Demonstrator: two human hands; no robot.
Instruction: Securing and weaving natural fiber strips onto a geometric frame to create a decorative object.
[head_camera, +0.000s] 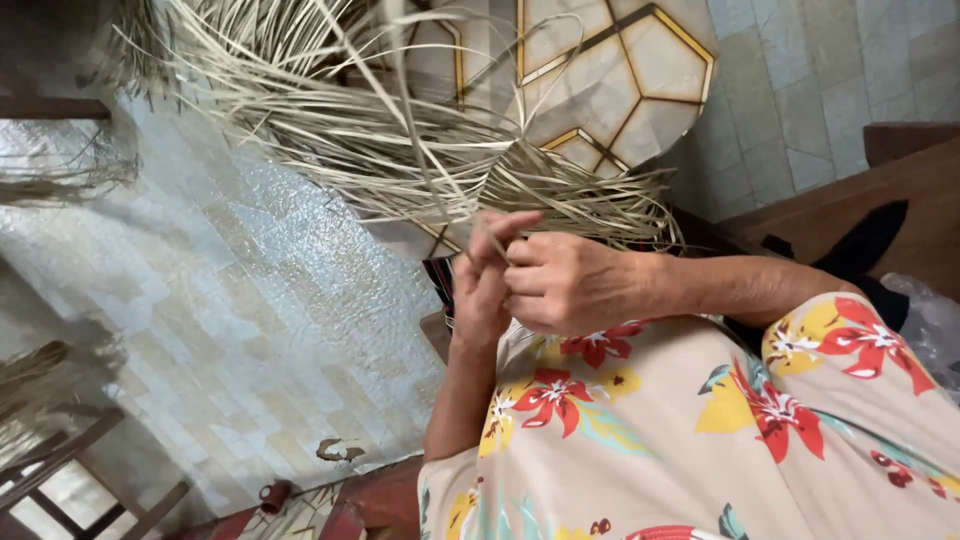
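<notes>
Straw strips (420, 160) are getting worked right above the lap, with the floral dress (700, 420) sitting nearest the camera. Both hands are meeting just past it: the left hand (482, 280) is pinching a thin strip between thumb and fingers, while the right hand (565, 283) is curling its fingers pressed together against it. Beyond them, loose strands are fanning out over the tiled floor (250, 330) and a hexagon-patterned panel (610, 70).

Two hands (530, 280), one bundle of straw strips (400, 150), one small mug (275, 493)
</notes>
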